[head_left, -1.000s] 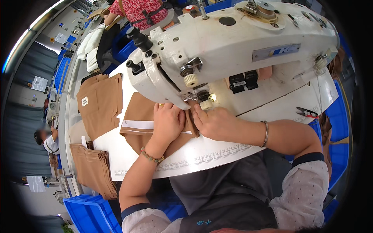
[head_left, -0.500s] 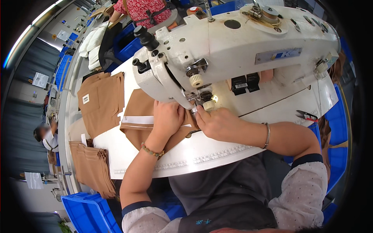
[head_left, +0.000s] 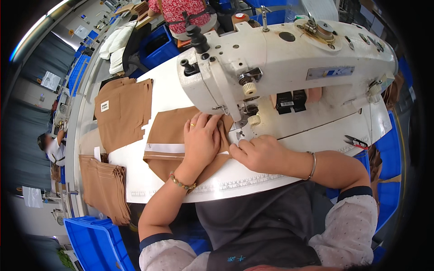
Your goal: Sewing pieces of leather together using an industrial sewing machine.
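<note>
A brown fabric piece (head_left: 174, 121) with a white strip (head_left: 165, 148) across it lies on the white sewing table, left of the needle area of a white sewing machine (head_left: 271, 54). My left hand (head_left: 202, 141) rests flat on this fabric, fingers stretched toward the machine head. My right hand (head_left: 264, 156) is closed, its thumb and forefinger pinched at the fabric's right edge beside the strip's end. The presser foot (head_left: 240, 134) shows just beyond my right fingertips, with no cloth visible under it. What lies inside my right fingers is mostly hidden.
Brown cut pieces (head_left: 122, 115) lie at the far left, one bearing a white label. A folded brown stack (head_left: 101, 185) hangs at the near left edge. Thread snips (head_left: 356, 142) lie on the right. Blue bins (head_left: 92, 237) stand around the table; another person sits beyond the machine.
The fabric has come away from the needle toward me, uncovering the presser foot. My left fingers have straightened over the cloth. My right hand has drawn back slightly. The whole view has shifted.
</note>
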`<state>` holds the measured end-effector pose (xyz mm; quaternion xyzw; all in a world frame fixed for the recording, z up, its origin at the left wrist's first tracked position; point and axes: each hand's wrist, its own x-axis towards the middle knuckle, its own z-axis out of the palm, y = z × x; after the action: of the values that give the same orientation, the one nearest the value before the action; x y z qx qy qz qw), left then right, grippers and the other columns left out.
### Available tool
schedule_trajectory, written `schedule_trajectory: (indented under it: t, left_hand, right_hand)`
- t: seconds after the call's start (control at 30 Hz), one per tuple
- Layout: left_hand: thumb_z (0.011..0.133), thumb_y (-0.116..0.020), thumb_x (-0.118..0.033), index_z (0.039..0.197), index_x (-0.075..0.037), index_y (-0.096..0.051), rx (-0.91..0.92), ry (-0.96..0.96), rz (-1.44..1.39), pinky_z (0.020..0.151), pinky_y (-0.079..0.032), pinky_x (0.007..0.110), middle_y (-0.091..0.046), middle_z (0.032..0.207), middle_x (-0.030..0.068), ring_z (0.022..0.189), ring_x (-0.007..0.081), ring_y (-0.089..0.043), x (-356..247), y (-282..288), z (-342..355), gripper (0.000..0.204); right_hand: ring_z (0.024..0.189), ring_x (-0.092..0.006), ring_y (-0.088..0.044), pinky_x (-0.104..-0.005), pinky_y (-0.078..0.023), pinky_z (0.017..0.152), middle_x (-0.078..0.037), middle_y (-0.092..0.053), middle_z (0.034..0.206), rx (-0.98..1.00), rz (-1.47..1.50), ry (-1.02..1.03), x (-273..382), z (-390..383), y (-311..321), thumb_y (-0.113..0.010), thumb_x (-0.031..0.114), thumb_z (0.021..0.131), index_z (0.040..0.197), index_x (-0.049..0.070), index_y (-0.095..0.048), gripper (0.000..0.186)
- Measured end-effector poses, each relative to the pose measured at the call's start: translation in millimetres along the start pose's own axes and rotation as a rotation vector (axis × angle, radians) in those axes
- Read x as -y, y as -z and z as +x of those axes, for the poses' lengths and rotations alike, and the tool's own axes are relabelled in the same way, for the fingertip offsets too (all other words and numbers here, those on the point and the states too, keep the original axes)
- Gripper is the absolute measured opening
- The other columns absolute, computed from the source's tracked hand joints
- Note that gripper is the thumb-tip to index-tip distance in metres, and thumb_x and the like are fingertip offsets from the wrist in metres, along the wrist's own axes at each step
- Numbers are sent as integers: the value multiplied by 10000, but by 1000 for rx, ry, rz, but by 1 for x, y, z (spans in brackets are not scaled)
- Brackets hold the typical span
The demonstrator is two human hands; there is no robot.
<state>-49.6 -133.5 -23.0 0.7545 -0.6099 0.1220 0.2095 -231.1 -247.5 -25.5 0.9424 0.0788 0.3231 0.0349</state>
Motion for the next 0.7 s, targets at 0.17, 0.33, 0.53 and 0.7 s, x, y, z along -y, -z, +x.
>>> schedule_trajectory:
  t: [0.17,0.33,0.53,0.7]
  left_hand:
    - [879,-568,29,1352,-32,-580,-158,249,-431,1104,-400,450,-576,1387,178,1303,349,-533,-13,49,-41,477]
    - [831,-553,112,1280,17,-610,-389,686,-3,1091,-415,414,-622,1323,194,1252,355,-574,61,135,-173,462]
    - [691,-854,-33,1144,-33,-667,-211,790,-14,764,-483,369,-611,984,106,836,245,-549,-2,116,-224,490]
    - [656,-864,10,1054,-54,-673,-211,531,-271,718,-515,321,-649,949,106,858,229,-645,-55,70,-206,447]
  right_hand:
    - [497,-76,-507,-257,-429,448,19,-495,698,-81,40,172,20,2,10,-677,174,804,791,115,-576,117]
    - [559,-101,-549,-256,-445,489,-16,-658,919,-162,224,12,33,2,47,-692,152,770,848,98,-621,118]
    - [667,-167,-630,-270,-498,547,-47,-691,991,-400,411,-89,42,31,69,-731,117,717,914,66,-634,226]
    - [720,-242,-649,-305,-540,614,-65,-704,960,-555,355,5,49,42,100,-786,212,711,983,62,-647,340]
